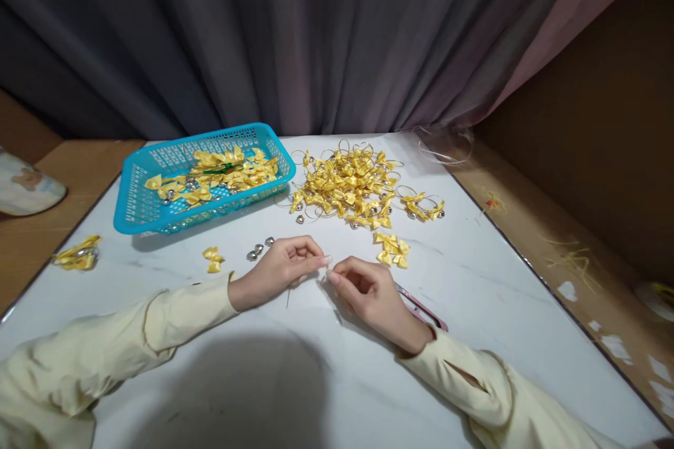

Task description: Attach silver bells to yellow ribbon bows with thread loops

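Near the middle of the table, my left hand (287, 265) and my right hand (367, 289) almost meet at the fingertips. Each has thumb and forefinger pinched together. A thin cord end (288, 298) pokes out below my left hand, so the left pinch appears to be on that cord. What sits in the right fingertips is too small to make out. Several silver bells (258, 249) lie just beyond my left wrist, with yellow bows (213, 259) beside them. Beyond my right hand rest more yellow bows (392, 250). A pink-handled tool (424, 310) is partly hidden under that hand.
A blue basket (123, 200) holding bows and bells stands at the back left. Right of it is a heap of corded yellow bows with bells (347, 182). A small bundle of bows (78, 254) lies at the left edge. Grey curtains (316, 35) hang behind the table (368, 393).
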`<state>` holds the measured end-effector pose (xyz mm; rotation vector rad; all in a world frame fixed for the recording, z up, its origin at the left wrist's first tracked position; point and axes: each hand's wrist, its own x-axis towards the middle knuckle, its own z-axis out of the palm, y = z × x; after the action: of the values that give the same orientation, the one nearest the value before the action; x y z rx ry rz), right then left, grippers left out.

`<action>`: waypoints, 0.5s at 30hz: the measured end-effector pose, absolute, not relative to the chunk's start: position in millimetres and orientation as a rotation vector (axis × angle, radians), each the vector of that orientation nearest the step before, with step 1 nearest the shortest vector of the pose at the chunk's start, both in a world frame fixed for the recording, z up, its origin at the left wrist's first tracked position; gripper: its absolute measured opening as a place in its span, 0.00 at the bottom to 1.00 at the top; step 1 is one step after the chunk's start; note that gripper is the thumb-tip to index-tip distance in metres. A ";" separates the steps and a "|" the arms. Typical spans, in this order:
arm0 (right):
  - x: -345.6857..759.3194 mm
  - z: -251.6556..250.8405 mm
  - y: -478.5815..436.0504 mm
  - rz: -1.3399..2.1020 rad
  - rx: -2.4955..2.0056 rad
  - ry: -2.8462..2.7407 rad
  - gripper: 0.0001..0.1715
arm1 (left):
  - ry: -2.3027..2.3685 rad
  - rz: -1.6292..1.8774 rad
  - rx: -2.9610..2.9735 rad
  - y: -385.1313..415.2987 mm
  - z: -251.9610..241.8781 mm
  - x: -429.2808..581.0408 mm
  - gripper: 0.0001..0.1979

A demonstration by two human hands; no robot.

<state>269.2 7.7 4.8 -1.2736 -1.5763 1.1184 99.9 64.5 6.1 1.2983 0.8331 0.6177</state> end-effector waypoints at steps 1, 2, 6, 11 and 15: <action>269.0 5.4 7.7 1.128 -1.274 -1.553 0.12 | 0.828 0.624 1.278 65.2 4.7 99.8 0.12; 268.8 6.1 7.8 1.137 -1.275 -1.536 0.12 | 0.823 0.628 1.262 65.8 3.8 99.6 0.12; 267.3 7.6 7.9 1.165 -1.305 -1.545 0.15 | 0.815 0.641 1.274 64.8 4.2 99.2 0.11; 265.9 6.7 7.9 1.154 -1.285 -1.583 0.13 | 0.876 0.661 1.450 59.2 8.6 101.1 0.12; 265.8 6.2 8.1 0.999 -1.292 -1.696 0.15 | 0.960 0.695 1.627 54.8 8.2 103.7 0.12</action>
<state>265.8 8.1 6.2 -1.2923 -1.6964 0.9987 103.7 54.8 8.2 1.6272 0.9604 0.6952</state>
